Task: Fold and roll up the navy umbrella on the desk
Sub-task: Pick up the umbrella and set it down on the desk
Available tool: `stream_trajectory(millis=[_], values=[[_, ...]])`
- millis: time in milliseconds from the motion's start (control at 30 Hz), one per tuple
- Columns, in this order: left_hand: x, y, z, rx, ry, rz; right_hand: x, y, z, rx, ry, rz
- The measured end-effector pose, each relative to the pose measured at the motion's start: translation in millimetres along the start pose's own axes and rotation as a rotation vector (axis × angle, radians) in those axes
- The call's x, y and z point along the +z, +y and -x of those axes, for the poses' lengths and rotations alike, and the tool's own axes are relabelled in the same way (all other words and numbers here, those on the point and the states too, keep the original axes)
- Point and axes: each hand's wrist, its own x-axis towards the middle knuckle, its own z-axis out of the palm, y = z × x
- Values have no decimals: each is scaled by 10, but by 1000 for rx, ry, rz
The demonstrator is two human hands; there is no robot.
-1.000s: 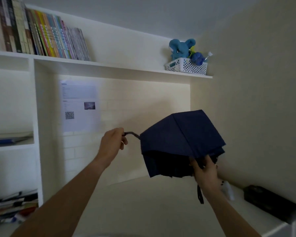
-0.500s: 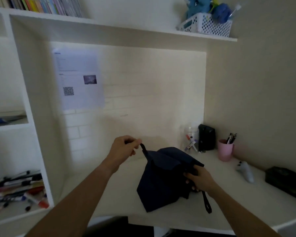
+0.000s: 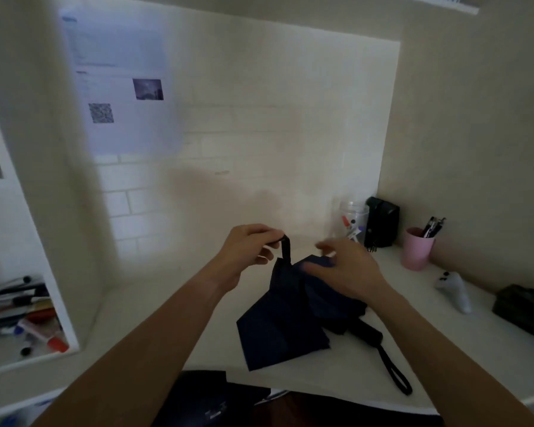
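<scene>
The navy umbrella (image 3: 285,325) lies collapsed and loosely bunched on the white desk (image 3: 154,328), its black handle (image 3: 366,332) and wrist loop pointing toward the front right. My left hand (image 3: 244,254) pinches the closing strap (image 3: 285,246) and holds it upright above the canopy. My right hand (image 3: 346,271) hovers over the top of the fabric, blurred, fingers spread, gripping nothing that I can see.
At the back right stand a clear jar of markers (image 3: 353,221), a black box (image 3: 381,221) and a pink pen cup (image 3: 416,248). A white object (image 3: 455,289) and a dark case (image 3: 524,309) lie at right. A side shelf holds pens (image 3: 22,315).
The umbrella came down from mid-air onto the desk. My right hand let go of the handle end and moved up over the canopy. The left hand kept the strap.
</scene>
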Motion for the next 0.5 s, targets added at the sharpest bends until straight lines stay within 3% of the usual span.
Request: stream_trajectory(millis=[167, 267, 367, 433, 500], values=[[184, 70, -13, 117, -14, -44, 51, -394, -226, -75, 91, -226], [193, -81, 47, 176, 95, -22, -25, -176, -331, 109, 117, -570], [269, -413, 145, 119, 225, -133, -128, 108, -421, 365, 96, -901], [405, -620, 209, 17, 178, -260, -179, 320, -495, 484, 155, -1025], [649, -778, 267, -35, 29, -481, -229, 492, -561, 549, 211, -1121]])
